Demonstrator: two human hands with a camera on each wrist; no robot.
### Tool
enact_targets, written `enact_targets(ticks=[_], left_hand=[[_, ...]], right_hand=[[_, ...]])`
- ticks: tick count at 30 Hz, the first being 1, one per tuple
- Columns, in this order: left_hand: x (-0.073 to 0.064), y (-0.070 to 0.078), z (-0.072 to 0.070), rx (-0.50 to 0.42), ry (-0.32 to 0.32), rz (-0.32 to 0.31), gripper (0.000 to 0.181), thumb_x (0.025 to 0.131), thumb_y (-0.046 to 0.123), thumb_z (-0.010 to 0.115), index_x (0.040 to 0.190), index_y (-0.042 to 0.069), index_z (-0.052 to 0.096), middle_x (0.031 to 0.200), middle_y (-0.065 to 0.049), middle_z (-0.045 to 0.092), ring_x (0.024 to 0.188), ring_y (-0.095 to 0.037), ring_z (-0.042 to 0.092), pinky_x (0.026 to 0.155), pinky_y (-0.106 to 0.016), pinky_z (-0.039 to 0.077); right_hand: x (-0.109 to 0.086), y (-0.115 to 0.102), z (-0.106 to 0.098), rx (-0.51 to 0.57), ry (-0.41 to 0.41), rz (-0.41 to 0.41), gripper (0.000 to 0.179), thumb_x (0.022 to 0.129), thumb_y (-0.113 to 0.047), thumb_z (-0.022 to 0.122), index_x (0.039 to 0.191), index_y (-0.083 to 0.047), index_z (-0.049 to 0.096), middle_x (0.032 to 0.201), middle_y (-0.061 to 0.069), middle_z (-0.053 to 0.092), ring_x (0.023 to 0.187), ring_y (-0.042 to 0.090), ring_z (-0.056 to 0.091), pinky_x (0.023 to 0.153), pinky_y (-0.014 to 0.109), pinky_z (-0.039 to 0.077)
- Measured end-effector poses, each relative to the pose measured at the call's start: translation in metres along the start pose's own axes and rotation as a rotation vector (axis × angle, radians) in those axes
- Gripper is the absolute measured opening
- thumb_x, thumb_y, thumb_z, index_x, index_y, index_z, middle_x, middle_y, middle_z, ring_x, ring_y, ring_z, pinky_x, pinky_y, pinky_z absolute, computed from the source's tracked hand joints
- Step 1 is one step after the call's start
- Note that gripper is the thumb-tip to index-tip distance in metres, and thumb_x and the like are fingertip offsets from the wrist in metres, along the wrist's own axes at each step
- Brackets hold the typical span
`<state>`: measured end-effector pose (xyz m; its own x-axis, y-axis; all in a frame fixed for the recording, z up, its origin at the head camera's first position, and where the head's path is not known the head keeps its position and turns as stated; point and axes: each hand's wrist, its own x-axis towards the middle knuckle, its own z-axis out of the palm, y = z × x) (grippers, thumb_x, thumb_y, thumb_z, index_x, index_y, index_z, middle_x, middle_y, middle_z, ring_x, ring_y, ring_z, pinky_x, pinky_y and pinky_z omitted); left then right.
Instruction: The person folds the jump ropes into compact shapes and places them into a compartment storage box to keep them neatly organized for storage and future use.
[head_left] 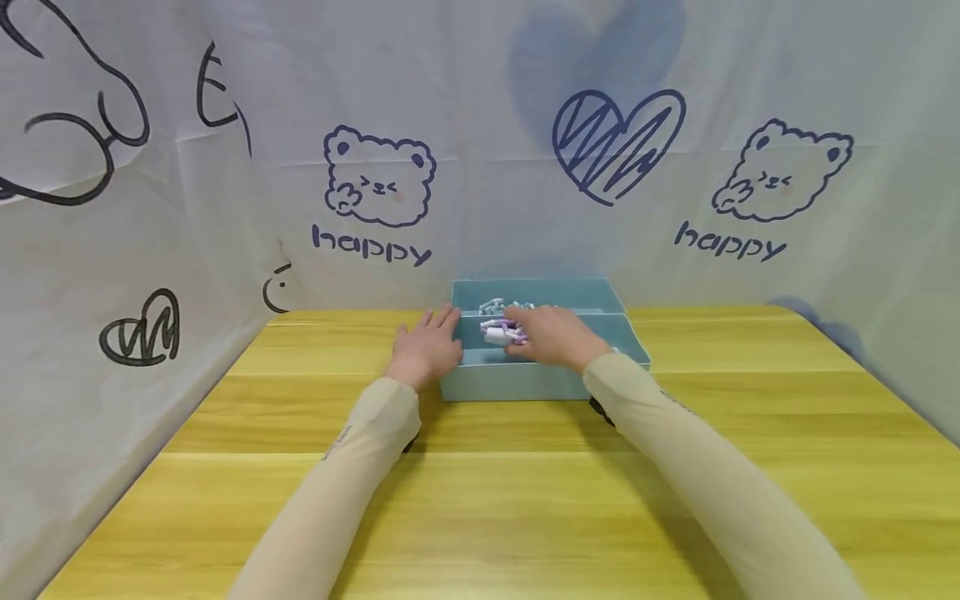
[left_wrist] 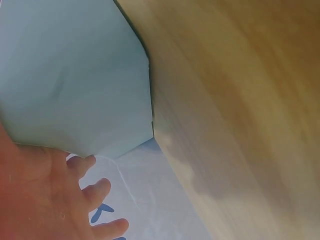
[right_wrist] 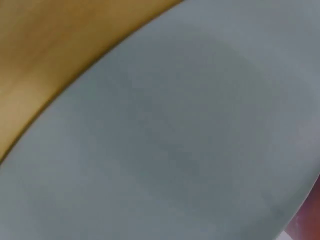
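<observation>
A light blue box with a divider across it stands near the table's far edge. Over its front compartment, my right hand grips a bundled white-and-purple beaded rope with a thick white end piece. Behind the divider lies a white and pale blue beaded bundle, partly hidden. Fingers extended, my left hand rests against the box's left side; the left wrist view shows its fingers spread beside the box wall. In the right wrist view the box's front wall covers most of what the right hand does.
The box stands on a wooden table, close to a white cloth backdrop with drawn bears and hearts. A small white thing shows at the right end of the front compartment, partly behind the right wrist.
</observation>
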<state>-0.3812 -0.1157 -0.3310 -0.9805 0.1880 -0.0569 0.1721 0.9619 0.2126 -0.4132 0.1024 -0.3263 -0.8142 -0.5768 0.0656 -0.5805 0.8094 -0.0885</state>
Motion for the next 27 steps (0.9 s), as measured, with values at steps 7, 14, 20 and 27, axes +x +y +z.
enact_targets(ticks=[7,14,20,27], left_hand=[[0.000,0.005,0.001,-0.004,0.009,-0.011,0.061,0.103,0.031,0.038,0.158,0.019,0.018,0.164,0.000,0.012,0.149,-0.029,0.008,0.113,-0.062,0.006],[0.001,0.005,0.002,-0.011,0.011,-0.010,0.061,0.102,0.030,0.039,0.158,0.019,0.019,0.164,-0.001,0.012,0.149,-0.030,0.009,0.113,-0.063,0.006],[0.000,0.004,0.002,-0.021,0.020,-0.013,0.061,0.102,0.030,0.040,0.158,0.019,0.020,0.163,-0.001,0.014,0.149,-0.031,0.010,0.113,-0.063,0.004],[-0.001,0.004,0.002,0.010,0.036,-0.015,0.061,0.101,0.030,0.040,0.158,0.019,0.022,0.163,-0.001,0.015,0.149,-0.031,0.008,0.113,-0.062,0.000]], right_hand=[[-0.001,0.004,0.003,0.037,-0.088,0.022,0.053,0.096,-0.039,0.064,0.142,-0.017,0.049,0.131,0.009,0.060,0.113,0.030,0.059,0.100,0.049,0.043],[-0.002,0.001,0.000,0.142,-0.208,0.035,0.070,0.098,-0.051,0.053,0.154,-0.013,0.033,0.155,0.009,0.037,0.139,0.029,0.037,0.112,0.048,0.029],[-0.005,-0.005,0.000,0.224,-0.280,0.034,0.056,0.107,-0.044,0.025,0.154,-0.015,0.034,0.157,0.010,0.032,0.144,0.035,0.025,0.113,0.058,0.018],[-0.012,-0.016,0.002,0.167,-0.270,0.025,0.052,0.106,-0.041,0.020,0.152,-0.025,0.038,0.157,0.009,0.031,0.142,0.047,0.019,0.108,0.071,0.012]])
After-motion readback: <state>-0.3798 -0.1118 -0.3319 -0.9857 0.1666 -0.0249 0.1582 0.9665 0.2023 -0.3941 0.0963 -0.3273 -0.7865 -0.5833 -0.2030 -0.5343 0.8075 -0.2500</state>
